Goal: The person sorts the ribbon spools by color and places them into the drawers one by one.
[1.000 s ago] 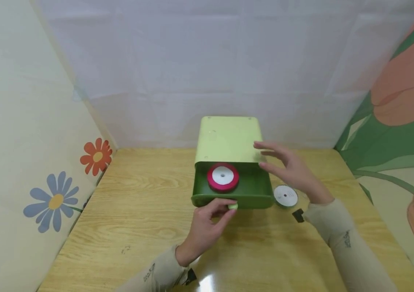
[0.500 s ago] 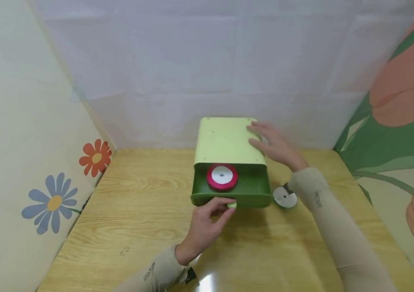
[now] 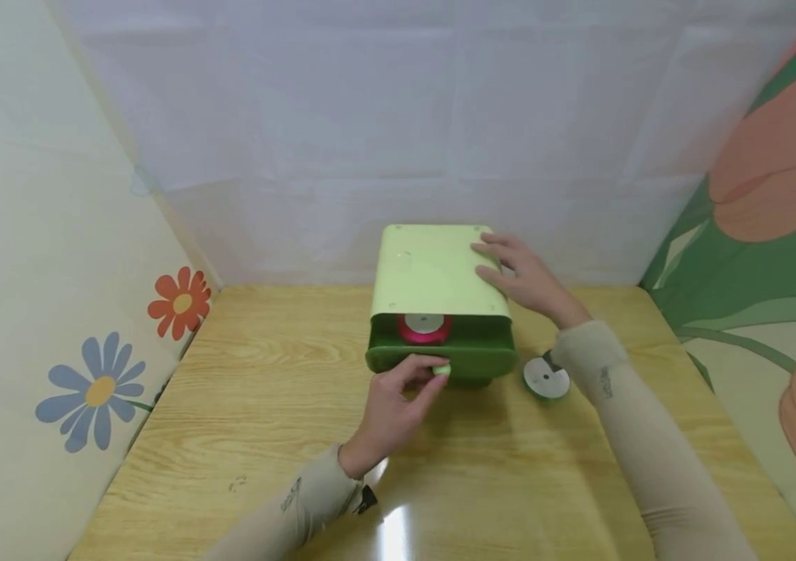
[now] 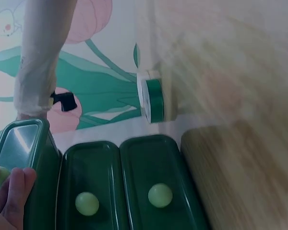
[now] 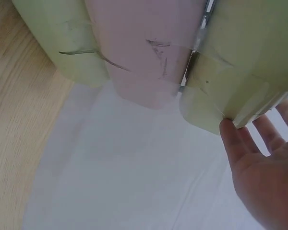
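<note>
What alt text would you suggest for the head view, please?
The left hand pinches the knob of a partly open drawer with a red spool inside; the right hand rests on the cabinet. Another spool lies on the table, to its right.

Lime, pink and green cabinet

Its casings run lime, pink, lime; its drawers are dark green with lime knobs. Inside, a crimson-and-white spool; right of it, a green-and-white spool. Beneath, a yellow wood-grained table; left, blue and red flowers; right, coral tulips.
</note>
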`<state>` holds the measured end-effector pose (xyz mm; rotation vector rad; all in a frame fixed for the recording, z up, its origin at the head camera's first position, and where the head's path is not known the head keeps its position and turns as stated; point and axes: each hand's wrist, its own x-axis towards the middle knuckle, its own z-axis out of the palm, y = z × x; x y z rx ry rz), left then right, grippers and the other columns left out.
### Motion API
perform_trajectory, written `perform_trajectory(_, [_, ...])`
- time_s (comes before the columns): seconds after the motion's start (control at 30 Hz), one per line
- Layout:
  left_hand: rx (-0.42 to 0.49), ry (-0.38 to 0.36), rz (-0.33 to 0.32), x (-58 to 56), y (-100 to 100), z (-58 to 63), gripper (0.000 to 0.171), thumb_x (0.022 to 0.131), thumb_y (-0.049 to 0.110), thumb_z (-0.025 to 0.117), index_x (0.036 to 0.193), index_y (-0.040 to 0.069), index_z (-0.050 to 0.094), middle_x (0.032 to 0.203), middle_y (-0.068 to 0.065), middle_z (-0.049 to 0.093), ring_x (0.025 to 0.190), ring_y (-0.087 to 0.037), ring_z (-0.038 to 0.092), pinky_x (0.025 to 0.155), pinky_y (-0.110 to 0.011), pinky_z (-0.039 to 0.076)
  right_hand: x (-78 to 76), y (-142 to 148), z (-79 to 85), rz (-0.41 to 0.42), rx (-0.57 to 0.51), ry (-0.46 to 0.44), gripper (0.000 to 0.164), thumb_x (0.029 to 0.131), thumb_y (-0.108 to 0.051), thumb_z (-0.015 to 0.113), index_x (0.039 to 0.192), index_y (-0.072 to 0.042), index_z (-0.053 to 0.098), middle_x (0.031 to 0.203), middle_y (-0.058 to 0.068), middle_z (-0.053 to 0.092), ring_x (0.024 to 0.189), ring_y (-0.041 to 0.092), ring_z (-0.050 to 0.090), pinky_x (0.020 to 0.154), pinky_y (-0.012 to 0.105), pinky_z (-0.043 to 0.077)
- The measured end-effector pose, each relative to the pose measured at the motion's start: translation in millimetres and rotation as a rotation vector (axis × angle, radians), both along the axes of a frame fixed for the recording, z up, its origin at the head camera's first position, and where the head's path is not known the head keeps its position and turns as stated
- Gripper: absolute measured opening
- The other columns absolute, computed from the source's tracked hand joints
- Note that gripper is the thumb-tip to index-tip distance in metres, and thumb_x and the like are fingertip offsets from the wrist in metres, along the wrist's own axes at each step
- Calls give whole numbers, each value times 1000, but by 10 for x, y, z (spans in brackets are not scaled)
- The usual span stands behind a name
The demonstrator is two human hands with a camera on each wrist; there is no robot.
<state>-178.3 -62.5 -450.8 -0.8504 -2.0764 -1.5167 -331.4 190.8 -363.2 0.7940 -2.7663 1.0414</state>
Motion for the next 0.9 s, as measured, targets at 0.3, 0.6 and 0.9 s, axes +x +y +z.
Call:
perform_trajectory(0.3, [10,-49,-29,-215,-13,21,18,100,10,70,118,7,70,88,-14,76,72,-8,72,67,-25,64,2,-2,-20,-4,3,-4,55,106,-46,56,154,-21,50,168,6,33,154,35,30,123,67,28])
perform_trajectory(0.6, [13,-52,-3,-386,8,32,17,100,11,70,117,9,71,89,-13,77,75,-27,76,71,-26,64,-2,-9,-29,-10,1,-6,55,106,-46,56,154,-21,50,168,5,33,155,34,29,123,67,26])
perform_trajectory(0.9, [2,-95,-12,-467,20,69,18,101,14,69,119,12,70,90,-11,78,74,-26,76,73,-27,65,-5,3,-14,-7,10,-5,55,106,-45,55,155,-20,49,168,6,33,155,35,27,124,67,24])
